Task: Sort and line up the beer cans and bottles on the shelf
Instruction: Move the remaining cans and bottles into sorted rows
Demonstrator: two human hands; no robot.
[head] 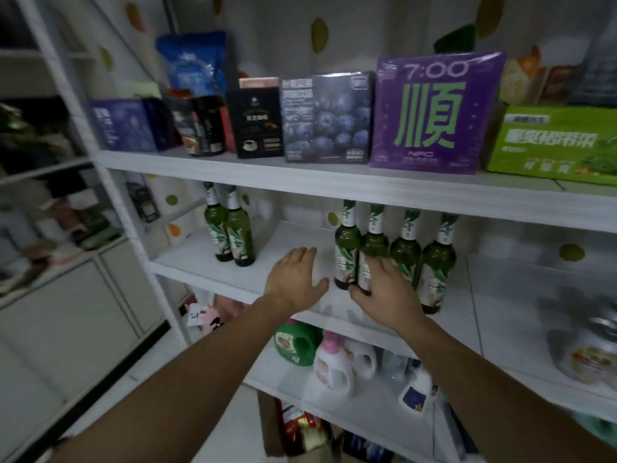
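Note:
Several green glass beer bottles stand upright on the white middle shelf (207,265). Two bottles (233,235) are together at the left rear. A row of several more runs to the right, beginning with the leftmost bottle (347,245). My right hand (384,292) grips the lower body of the second bottle (375,242) in that row, thumb near its base. To the left of the row, my left hand (295,279) lies flat with straight fingers over the bare shelf, holding nothing. No cans are visible.
The upper shelf holds boxes, among them a purple pack (437,111), a blueberry box (327,118) and a green carton (554,145). Detergent jugs (330,362) stand on the shelf below. A blurred container (591,349) sits at the far right. A white upright post (133,228) borders the left.

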